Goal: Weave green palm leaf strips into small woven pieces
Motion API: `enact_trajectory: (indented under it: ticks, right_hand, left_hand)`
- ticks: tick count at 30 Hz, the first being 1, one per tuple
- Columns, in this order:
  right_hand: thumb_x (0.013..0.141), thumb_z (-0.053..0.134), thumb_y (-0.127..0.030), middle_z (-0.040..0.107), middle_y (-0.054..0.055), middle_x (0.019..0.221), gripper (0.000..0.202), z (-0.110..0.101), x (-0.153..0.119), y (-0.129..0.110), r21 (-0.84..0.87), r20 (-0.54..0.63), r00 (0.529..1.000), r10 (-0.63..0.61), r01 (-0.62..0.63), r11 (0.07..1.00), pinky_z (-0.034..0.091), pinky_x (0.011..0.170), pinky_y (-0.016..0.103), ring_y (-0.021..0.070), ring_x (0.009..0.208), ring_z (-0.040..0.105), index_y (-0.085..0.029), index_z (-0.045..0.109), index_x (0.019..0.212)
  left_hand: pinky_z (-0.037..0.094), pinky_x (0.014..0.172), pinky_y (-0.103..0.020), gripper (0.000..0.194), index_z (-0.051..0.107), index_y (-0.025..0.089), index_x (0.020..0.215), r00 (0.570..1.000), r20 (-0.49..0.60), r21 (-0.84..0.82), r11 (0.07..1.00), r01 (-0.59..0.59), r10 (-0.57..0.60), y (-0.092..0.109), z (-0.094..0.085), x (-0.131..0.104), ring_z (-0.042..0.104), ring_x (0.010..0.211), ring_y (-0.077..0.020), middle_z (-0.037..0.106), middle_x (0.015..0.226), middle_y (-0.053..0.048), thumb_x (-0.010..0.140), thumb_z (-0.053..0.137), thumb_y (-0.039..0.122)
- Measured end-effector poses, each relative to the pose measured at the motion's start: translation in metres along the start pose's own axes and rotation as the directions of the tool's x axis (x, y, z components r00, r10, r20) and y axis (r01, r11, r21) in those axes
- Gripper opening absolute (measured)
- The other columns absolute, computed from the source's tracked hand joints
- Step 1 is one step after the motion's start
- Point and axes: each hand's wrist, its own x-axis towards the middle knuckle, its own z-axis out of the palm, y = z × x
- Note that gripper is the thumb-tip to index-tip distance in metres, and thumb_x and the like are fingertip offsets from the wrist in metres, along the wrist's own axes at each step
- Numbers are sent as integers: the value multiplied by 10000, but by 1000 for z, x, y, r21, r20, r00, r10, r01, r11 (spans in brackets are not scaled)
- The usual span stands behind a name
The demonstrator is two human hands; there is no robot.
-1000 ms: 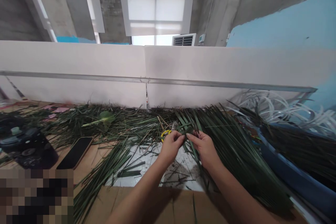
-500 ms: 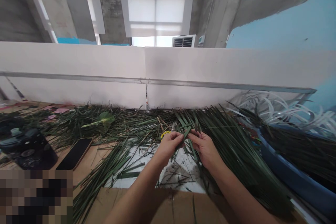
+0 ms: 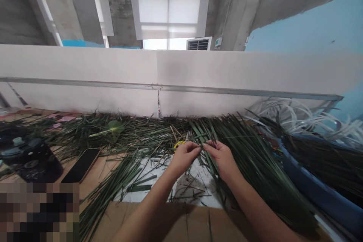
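Two narrow fingertip pinches, by the left hand (image 3: pixel 185 155) and right hand (image 3: pixel 222 157), hold a mostly hidden green leaf strip (image 3: pixel 201 146) between them above the littered white sheet (image 3: pixel 205 201), apparently fine shaping, the next move calling for steady fingertips.

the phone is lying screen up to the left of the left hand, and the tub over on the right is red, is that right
Not quite: the tub on the right is blue, not red, as the head view shows. The phone does lie screen up to the left of the left hand.
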Motion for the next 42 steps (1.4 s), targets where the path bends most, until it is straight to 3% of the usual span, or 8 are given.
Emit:
enact_trajectory:
  ticks: [4,9,15,20,23,29,35,42]
  right_hand:
    - [555,967,-448,680,-12,646,402,1,-1,0,-20,36,999,18,-17,1000,453,579,283,157,580,583,-197,714,742]
    - [513,980,-447,686,-4,657,423,4,-3,-5,7,34,999,29,-29,1000,478,586,303,173,585,610,-200,706,720]
    - [536,982,-433,702,2,666,412,4,-4,-5,-1,53,998,40,-40,999,496,597,312,177,587,618,-202,716,750]
    - [517,986,-417,705,6,711,410,6,-4,-9,47,42,999,11,-13,999,491,590,302,186,639,629,-207,727,755]
    - [520,989,-396,675,-9,682,399,7,-4,-11,66,54,998,18,-21,998,440,528,275,148,574,564,-208,750,778]
    - [596,945,-501,664,-8,672,422,6,-5,-9,15,45,999,2,-3,1000,266,422,239,52,433,313,-185,777,818]
    - [524,986,-469,653,-11,644,435,5,-5,-8,-9,51,998,28,-28,1000,422,561,261,135,582,539,-191,714,717]
    - [708,799,-708,599,-20,699,535,4,-8,-10,-190,87,993,79,-61,980,306,536,231,118,603,460,-205,748,883]
  left_hand:
    - [401,652,-264,329,694,166,778,999,-20,-87,995,39,-40,3,-1,-2,532,665,-141,625,715,-10,701,788,472]
    - [407,651,-262,492,682,161,785,984,85,-187,968,168,-154,10,-4,-6,572,638,-139,666,694,-34,699,773,637]
    - [384,638,-252,443,679,167,755,997,5,-152,985,82,-82,10,-4,-5,526,633,-121,625,680,-1,669,830,574]
    - [461,710,-296,601,722,144,839,961,191,-281,927,248,-199,14,-7,-8,627,688,-175,689,720,-67,696,739,728]
    - [455,700,-285,549,711,139,832,941,264,-326,899,294,-211,15,-8,-10,600,671,-150,664,728,-48,648,834,641]
    - [384,649,-253,482,624,169,760,975,100,-319,921,222,-201,15,-9,-7,507,608,-100,594,674,11,589,899,527]
    - [361,662,-267,415,652,166,731,991,70,-164,978,127,-117,14,-7,-7,511,650,-121,617,693,-8,631,854,515]
    - [354,617,-254,408,662,162,771,992,-64,-222,971,92,-109,17,-9,-4,478,621,-111,590,673,15,630,840,501]
